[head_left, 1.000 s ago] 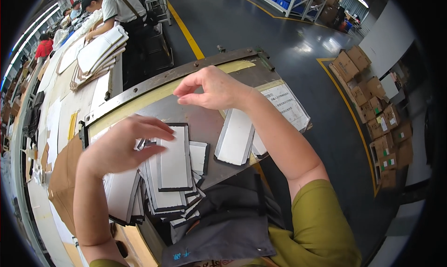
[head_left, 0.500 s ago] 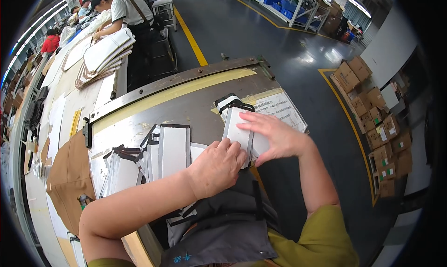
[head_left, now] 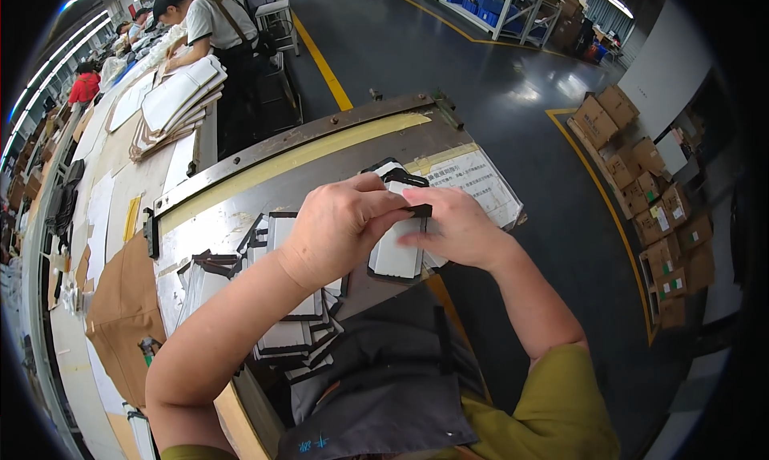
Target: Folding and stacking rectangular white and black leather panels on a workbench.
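Note:
A white panel with black edging (head_left: pixel 396 256) lies on the metal-topped table in front of me. Over its far end, the fingers of my left hand (head_left: pixel 340 223) pinch a short black strip (head_left: pixel 420 210). My right hand (head_left: pixel 460 227) meets it from the other side, fingertips closed at the same strip and thumb low over the panel, slightly blurred. Whether the strip is attached to the panel is hidden by my fingers. Another black-edged piece (head_left: pixel 391 166) shows just beyond. Under and beside my left forearm are several similar white panels (head_left: pixel 282 336) in overlapping piles.
A metal bar (head_left: pixel 296 135) borders the table's far side. A printed sheet (head_left: pixel 485 186) is taped at its right. Brown material (head_left: pixel 124 324) hangs at the left, beside a long worktable with stacked white pieces (head_left: pixel 180 91) and a co-worker (head_left: pixel 216 27). Cardboard boxes (head_left: pixel 641 171) stand right.
My left hand has moved up from the panel's near part to its far end, pinching the black strip. My right hand, spread before, has closed in toward it.

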`<state>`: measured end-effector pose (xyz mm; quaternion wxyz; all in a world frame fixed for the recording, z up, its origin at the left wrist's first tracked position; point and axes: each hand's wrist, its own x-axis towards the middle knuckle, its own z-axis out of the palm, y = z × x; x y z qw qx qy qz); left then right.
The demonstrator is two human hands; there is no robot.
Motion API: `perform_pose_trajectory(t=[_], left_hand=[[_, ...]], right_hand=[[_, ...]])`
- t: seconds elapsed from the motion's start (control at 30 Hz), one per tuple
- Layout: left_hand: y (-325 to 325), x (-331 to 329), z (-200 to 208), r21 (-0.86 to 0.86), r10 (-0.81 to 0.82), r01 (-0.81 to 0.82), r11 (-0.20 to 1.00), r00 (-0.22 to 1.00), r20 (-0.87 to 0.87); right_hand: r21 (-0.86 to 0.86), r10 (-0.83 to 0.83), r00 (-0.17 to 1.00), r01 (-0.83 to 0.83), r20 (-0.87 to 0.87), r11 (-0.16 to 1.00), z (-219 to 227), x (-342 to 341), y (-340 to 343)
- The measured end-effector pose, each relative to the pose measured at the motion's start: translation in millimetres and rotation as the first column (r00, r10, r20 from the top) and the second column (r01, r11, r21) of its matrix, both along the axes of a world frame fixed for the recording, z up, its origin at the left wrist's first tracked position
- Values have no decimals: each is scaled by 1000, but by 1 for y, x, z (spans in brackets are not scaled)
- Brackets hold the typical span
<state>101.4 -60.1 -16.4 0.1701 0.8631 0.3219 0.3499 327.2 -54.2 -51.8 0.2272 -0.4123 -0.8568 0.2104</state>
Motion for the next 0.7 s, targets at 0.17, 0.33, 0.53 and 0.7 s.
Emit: perform_pose_trajectory(t=[0.17,0.33,0.53,0.7], left_hand=[[-12,8,-3,111,98,-131,985,961,259],[-11,2,-50,34,-71,95,995,899,-432],[-7,-1,-39,13,-22,33,999,867,-498],[55,-79,-34,116,525,-569,814,635,-567]], right_hand=[[-269,-349,884,434,311,860,19,-7,15],[-408,-336,837,150,-433,900,-8,20,70],[-59,-363,413,590,-835,805,28,14,173],[398,226,766,42,-602,917,-19,-147,158]])
